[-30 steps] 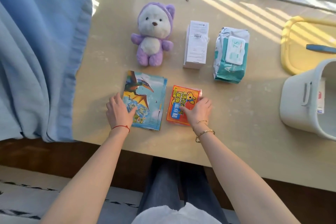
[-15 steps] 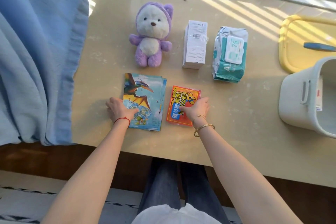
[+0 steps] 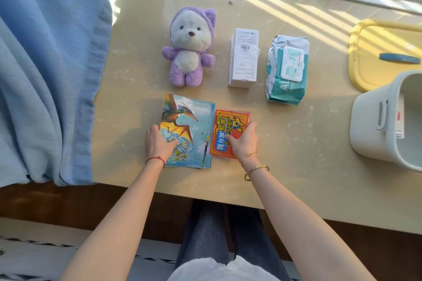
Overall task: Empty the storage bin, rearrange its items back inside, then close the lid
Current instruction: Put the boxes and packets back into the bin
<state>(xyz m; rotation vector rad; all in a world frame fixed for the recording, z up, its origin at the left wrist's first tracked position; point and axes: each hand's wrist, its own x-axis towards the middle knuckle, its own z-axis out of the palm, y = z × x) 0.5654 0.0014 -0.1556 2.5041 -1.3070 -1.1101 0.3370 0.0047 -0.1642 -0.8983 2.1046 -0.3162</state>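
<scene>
Near the desk's [image 3: 296, 155] front edge, the left hand [image 3: 158, 143] is gripping the dinosaur booklets [image 3: 187, 125], the right hand [image 3: 244, 141] gripping the red packet [image 3: 228, 125]. The storage bin [image 3: 374, 125] is sitting empty-looking at the right edge, its yellow lid [image 3: 374, 45] lying behind it.

Desk [image 3: 296, 143]: smooth, matt, scuffed. Plush bear [image 3: 189, 48]: fuzzy cloth. Wipes pack [image 3: 286, 84]: glossy plastic film. Storage bin [image 3: 370, 130]: matt plastic. Curtain [image 3: 45, 75]: woven cloth.
</scene>
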